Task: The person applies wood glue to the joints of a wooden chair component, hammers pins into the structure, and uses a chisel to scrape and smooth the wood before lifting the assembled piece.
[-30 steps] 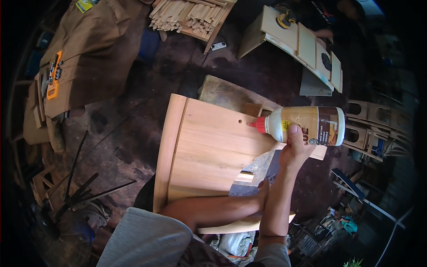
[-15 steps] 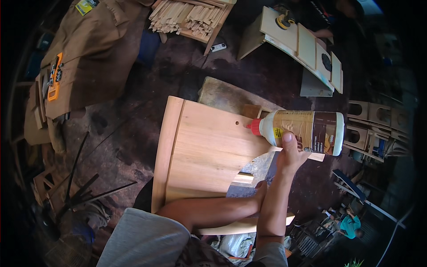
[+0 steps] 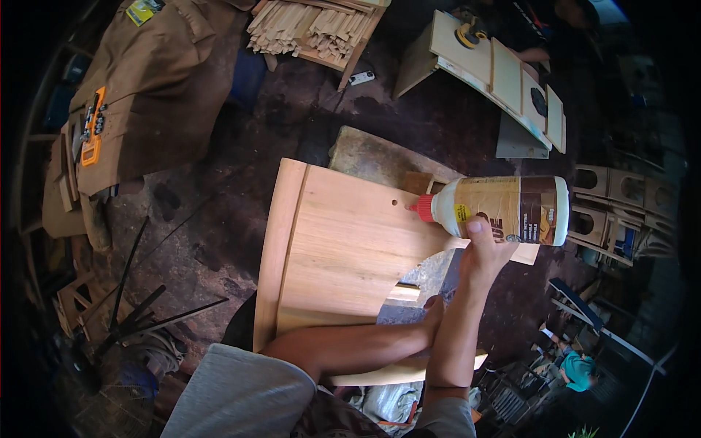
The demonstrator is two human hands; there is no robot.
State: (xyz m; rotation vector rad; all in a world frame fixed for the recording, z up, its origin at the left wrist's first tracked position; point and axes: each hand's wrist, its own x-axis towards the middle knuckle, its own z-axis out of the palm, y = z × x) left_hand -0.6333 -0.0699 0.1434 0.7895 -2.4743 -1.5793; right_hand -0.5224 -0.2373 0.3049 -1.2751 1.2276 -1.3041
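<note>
My right hand [image 3: 488,244] is wrapped round a glue bottle [image 3: 537,212] with a white body, a brown and tan label and a red nozzle cap. The bottle lies almost level, its red tip pointing left, over the light wooden panel [image 3: 343,241] close to a small round hole [image 3: 394,202]. Whether the tip touches the wood I cannot tell. The panel has a rounded left edge and a curved cutout at its lower right. My left forearm crosses the panel's near side, and my left hand [image 3: 436,308] is mostly hidden behind my right forearm, its fingers out of sight.
A stone-like slab [image 3: 376,155] lies beyond the panel. Further off stand a rack of wood strips [image 3: 310,29] and a board assembly with a sander [image 3: 469,35] on it, near another person. Brown cloth [image 3: 164,87] covers a stack at left. Cut wooden frames [image 3: 610,186] are piled at right.
The bottle has tipped slightly, its base end rising a little in the view. The whole view has shifted slightly. My left arm keeps its place across the panel.
</note>
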